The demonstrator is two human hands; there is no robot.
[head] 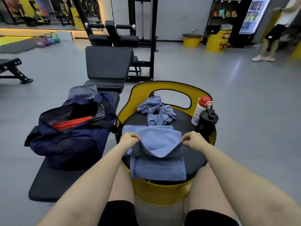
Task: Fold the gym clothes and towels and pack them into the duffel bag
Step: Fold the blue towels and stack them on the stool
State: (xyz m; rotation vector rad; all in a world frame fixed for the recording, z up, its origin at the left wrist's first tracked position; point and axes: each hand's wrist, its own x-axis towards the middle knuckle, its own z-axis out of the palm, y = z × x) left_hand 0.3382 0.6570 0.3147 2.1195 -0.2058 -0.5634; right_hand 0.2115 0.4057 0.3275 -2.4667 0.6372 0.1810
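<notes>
A blue towel (158,168) lies partly folded on the black top of a yellow barrel stool (162,193) in front of me. My left hand (128,139) pinches its left corner and my right hand (193,139) pinches its right corner, lifting the edge between them so it sags. A crumpled blue garment (156,111) lies further back on the stool top. The navy duffel bag (71,137) sits unzipped on a black bench to the left, with something red (71,123) inside.
A white bottle with a red cap (201,110) and a black shaker (208,121) stand at the stool's right edge. The black bench (53,181) runs under the bag toward a weight machine (114,62). A person (275,33) stands far right near a fridge.
</notes>
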